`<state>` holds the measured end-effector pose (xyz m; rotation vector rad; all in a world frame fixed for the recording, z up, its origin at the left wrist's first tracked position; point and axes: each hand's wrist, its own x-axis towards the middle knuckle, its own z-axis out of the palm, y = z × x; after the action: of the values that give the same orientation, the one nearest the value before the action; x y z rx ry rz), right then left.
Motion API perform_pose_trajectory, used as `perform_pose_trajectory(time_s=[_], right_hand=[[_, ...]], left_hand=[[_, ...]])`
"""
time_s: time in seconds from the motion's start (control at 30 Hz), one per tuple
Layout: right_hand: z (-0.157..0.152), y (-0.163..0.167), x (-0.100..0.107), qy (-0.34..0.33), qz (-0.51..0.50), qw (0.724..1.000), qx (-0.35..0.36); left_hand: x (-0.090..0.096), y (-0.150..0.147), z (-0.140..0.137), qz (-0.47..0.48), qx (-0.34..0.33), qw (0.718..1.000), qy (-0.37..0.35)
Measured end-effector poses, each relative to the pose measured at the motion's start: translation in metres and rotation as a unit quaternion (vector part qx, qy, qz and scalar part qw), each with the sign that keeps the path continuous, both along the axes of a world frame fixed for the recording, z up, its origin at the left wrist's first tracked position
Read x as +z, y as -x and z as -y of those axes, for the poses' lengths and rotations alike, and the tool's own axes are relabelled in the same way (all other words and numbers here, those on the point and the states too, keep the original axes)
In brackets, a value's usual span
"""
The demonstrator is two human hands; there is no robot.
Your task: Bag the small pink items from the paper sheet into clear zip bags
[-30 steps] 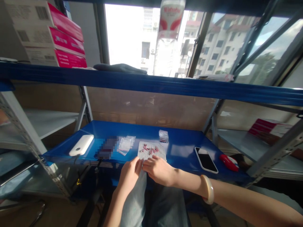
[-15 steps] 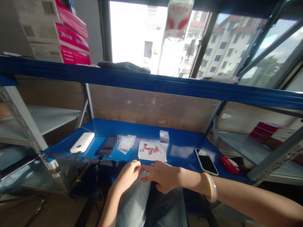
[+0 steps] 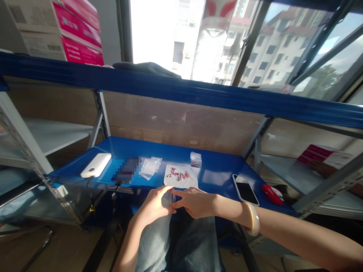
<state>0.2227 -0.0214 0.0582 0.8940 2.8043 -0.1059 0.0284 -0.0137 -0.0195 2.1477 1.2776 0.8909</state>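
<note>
My left hand (image 3: 154, 206) and my right hand (image 3: 195, 202) meet above my lap, at the table's front edge. Between their fingertips is a small clear plastic bag (image 3: 173, 197), mostly hidden by the fingers. Thumb and index finger of each hand are closed on it. Just beyond my hands, small dark red pieces (image 3: 184, 175) lie scattered on a white sheet (image 3: 176, 183). A clear zip bag (image 3: 196, 158) with similar pieces at its bottom lies behind the sheet. To the left are several flat clear zip bags (image 3: 151, 167), overlapping.
The blue table (image 3: 167, 149) also bears a white power bank (image 3: 96, 165), a blurred-out dark object (image 3: 127, 170), a phone (image 3: 245, 189) and a red object (image 3: 272, 194). A blue shelf (image 3: 159, 85) crosses above. Another person's hand (image 3: 323, 169) is at far right, beside a pink box.
The view has tilted slightly downward. My left thumb and index finger have spread into a wider arch, and the right fingers have shifted around the small bag.
</note>
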Motion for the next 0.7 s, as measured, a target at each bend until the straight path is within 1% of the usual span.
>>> perform_pose_trajectory(time_s=[0.1, 0.2, 0.23, 0.3, 0.37, 0.43, 0.5, 0.57, 0.63, 0.7], right_hand=[[-0.004, 0.001, -0.001, -0.004, -0.007, 1.000, 0.020], [-0.006, 0.003, 0.000, 0.012, -0.021, 0.999, 0.035], [-0.007, 0.005, 0.000, 0.024, -0.040, 0.998, 0.029], [-0.012, 0.007, 0.002, 0.059, -0.111, 0.992, 0.002], [-0.024, 0.008, 0.003, 0.074, -0.191, 0.978, -0.043], [-0.042, 0.006, 0.001, 0.049, -0.232, 0.966, -0.101], [-0.066, 0.004, -0.003, 0.000, -0.222, 0.960, -0.168], [-0.091, 0.001, -0.009, -0.029, -0.184, 0.952, -0.245], [-0.115, -0.001, -0.016, -0.018, -0.150, 0.937, -0.317], [-0.134, 0.000, -0.021, 0.002, -0.139, 0.926, -0.351]], left_hand=[[0.003, 0.001, 0.000, -0.003, 0.010, 1.000, 0.013], [0.005, 0.004, -0.001, 0.015, -0.019, 0.999, 0.021], [0.005, 0.005, -0.002, 0.029, -0.028, 0.999, 0.029], [0.007, 0.006, -0.004, 0.064, -0.043, 0.996, 0.050], [0.009, 0.009, -0.006, 0.095, -0.041, 0.993, 0.062], [0.009, 0.013, -0.010, 0.102, -0.006, 0.993, 0.062], [0.006, 0.017, -0.013, 0.097, 0.049, 0.992, 0.057], [0.003, 0.019, -0.017, 0.108, 0.081, 0.990, 0.047], [-0.001, 0.020, -0.021, 0.142, 0.088, 0.985, 0.037], [-0.004, 0.019, -0.024, 0.179, 0.082, 0.980, 0.033]])
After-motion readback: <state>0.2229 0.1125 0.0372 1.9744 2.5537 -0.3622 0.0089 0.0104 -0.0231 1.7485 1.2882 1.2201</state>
